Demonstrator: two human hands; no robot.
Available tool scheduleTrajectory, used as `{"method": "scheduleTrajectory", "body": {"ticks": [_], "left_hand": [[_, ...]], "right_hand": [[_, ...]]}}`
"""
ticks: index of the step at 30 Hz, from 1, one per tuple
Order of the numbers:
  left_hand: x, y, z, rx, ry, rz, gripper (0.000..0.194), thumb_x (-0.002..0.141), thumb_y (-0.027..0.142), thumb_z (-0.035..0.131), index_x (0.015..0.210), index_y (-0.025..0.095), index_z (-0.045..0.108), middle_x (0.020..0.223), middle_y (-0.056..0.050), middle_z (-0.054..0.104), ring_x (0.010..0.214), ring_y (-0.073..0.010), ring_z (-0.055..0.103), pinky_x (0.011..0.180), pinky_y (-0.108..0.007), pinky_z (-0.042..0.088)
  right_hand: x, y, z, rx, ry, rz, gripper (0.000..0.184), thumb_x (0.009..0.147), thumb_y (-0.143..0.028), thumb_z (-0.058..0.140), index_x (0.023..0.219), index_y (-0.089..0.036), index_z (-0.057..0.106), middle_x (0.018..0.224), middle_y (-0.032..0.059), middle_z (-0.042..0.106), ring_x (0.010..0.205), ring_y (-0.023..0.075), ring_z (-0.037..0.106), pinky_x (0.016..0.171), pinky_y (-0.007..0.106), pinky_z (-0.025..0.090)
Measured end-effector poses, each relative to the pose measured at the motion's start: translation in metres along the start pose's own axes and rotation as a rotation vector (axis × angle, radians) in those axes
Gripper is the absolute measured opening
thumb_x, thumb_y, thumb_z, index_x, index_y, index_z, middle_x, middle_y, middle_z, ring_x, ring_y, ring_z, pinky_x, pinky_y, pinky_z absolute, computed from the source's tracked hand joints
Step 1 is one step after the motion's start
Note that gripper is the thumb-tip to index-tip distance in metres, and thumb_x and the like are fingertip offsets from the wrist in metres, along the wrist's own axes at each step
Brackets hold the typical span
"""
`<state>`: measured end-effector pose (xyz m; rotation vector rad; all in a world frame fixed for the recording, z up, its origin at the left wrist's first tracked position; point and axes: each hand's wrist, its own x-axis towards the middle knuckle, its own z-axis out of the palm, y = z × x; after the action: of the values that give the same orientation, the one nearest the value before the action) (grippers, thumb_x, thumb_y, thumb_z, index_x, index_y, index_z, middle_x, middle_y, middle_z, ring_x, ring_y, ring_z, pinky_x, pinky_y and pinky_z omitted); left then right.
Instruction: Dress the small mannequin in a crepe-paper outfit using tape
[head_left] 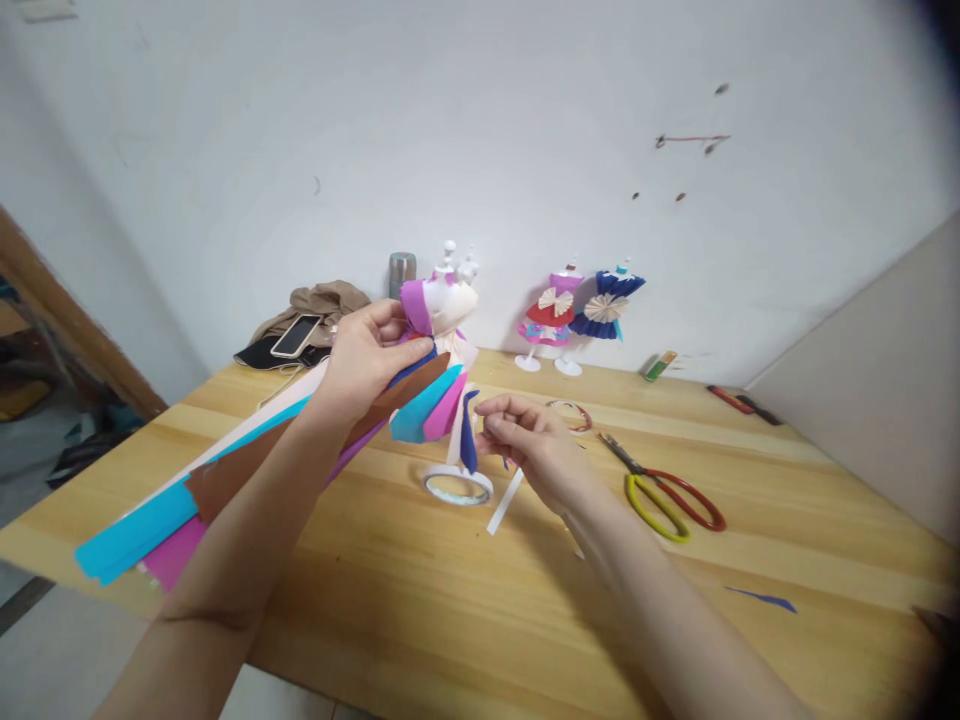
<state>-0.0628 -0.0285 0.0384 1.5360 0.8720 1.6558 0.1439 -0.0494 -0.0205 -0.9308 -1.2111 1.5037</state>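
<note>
head view: dress form (454, 302) upright over the table (375, 610), between the two hands.
bodice: purple on one side, cream-white on the other; a second, smaller white form (469, 268) shows just behind it.
skirt panels: teal panel (417, 411) and pink panel (445, 408) fan out below the waist; a dark blue strip (468, 435) stands at the right edge.
left hand (365, 348): clamped on the dress form at the waist, thumb in front, fingers on the far side.
right hand (534, 442): thumb and forefinger close to each other; cannot tell whether the strip's edge is pinched between them.
governing relation: strip lies just left of the right fingertips, long axis near vertical; right hand is the nearer to it, left hand sits higher, at the waist.
paper lengths (135, 525): teal, brown and magenta, running from the table's left side up under the left forearm.
below the skirt: tape roll (459, 500); beside it, a white strip (504, 503).
right of the right hand: scissors (646, 474), blades partly crossed; nearer the table edge, a blue scrap (766, 599).
rear: two dressed forms (551, 312) on stands, near the wall.
</note>
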Motion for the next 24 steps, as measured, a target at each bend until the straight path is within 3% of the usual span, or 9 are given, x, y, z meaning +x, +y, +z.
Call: {"method": "scheduleTrajectory", "body": {"ticks": [8,14,18,24], "left_hand": [[0.002,-0.004,-0.002,-0.027,-0.021,0.012,0.034,0.062,0.022,0.085,0.094,0.016,0.074,0.095,-0.007,0.079,0.101,-0.0296,0.075,0.095,-0.042,0.06],[0.006,-0.007,-0.008,-0.056,-0.02,-0.029,0.039,0.062,0.029,0.089,0.095,0.016,0.074,0.095,-0.007,0.079,0.092,-0.0285,0.075,0.084,-0.04,0.062],[0.01,-0.008,-0.012,-0.085,-0.031,-0.095,0.048,0.056,0.036,0.093,0.096,0.017,0.072,0.088,-0.008,0.079,0.086,-0.0296,0.076,0.079,-0.043,0.063],[0.01,-0.006,-0.011,-0.167,-0.002,-0.141,0.043,0.052,0.028,0.093,0.09,0.018,0.074,0.087,-0.008,0.08,0.081,-0.0267,0.076,0.077,-0.04,0.063]], "right_hand": [[0.001,0.006,0.005,0.074,-0.01,0.014,0.036,0.062,-0.04,0.088,0.08,-0.018,0.066,0.067,-0.0009,0.067,0.056,0.0115,0.062,0.058,0.027,0.053],[0.0,0.01,0.011,0.142,-0.017,0.041,0.045,0.062,-0.037,0.088,0.098,-0.02,0.066,0.075,-0.0017,0.071,0.054,0.0099,0.062,0.056,0.025,0.052],[0.0,0.013,0.013,0.149,-0.047,0.063,0.039,0.057,-0.039,0.092,0.084,-0.019,0.072,0.077,0.0013,0.073,0.058,0.0109,0.063,0.058,0.026,0.053],[0.001,0.021,0.011,0.133,-0.116,0.081,0.033,0.056,-0.039,0.094,0.075,-0.019,0.075,0.072,0.0017,0.074,0.062,0.0126,0.066,0.061,0.025,0.053]]}}
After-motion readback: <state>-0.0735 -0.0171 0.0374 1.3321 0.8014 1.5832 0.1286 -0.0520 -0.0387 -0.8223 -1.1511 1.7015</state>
